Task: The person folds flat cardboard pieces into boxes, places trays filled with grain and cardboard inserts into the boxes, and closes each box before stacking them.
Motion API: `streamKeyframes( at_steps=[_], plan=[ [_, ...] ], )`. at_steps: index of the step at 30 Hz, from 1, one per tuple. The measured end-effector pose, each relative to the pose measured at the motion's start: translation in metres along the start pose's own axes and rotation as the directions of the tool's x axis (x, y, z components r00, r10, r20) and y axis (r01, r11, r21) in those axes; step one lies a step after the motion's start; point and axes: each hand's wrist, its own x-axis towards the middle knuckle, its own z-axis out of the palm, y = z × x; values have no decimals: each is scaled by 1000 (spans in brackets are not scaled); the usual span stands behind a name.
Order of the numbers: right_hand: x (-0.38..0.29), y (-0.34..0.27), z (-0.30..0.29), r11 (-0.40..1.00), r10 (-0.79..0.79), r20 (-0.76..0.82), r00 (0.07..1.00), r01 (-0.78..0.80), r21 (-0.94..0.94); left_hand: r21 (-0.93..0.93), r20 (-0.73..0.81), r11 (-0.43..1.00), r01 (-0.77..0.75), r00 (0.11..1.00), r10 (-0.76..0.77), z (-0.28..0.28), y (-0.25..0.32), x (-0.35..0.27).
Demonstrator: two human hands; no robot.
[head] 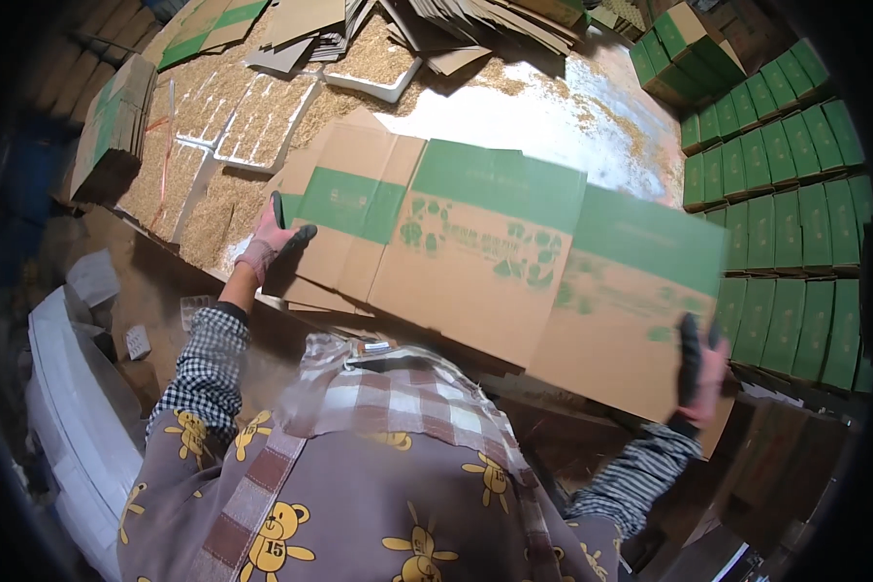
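Observation:
A flattened corrugated cardboard carton (473,247), brown with a green band and green printed leaf shapes and writing, spans the space in front of me, tilted down to the right. At its left end is my left hand (269,240), in a pink glove with dark fingertips, thumb on the board's face. My right hand (700,375), gloved alike and blurred, grips the right end. More cardboard (324,300) shows under the carton's lower left edge. Part of the white work surface (495,116) beyond is covered by it.
White foam trays (262,120) filled with tan shavings or husks lie at the upper left. Flat cardboard sheets (473,29) are heaped at the back. A cardboard bundle (113,127) stands left. Rows of green-and-brown cartons (760,233) line the right. White sheeting (80,407) is at lower left.

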Motion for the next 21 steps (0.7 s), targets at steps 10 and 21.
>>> streamKeyframes(
  at_steps=[10,21],
  plan=[
    [-56,-146,-123,910,-266,-209,941,317,268,488,-101,566,-664,601,792,28,220,-89],
    [-32,-76,66,773,-503,118,856,385,503,214,879,251,-944,298,372,-33,330,-140]
  ],
)
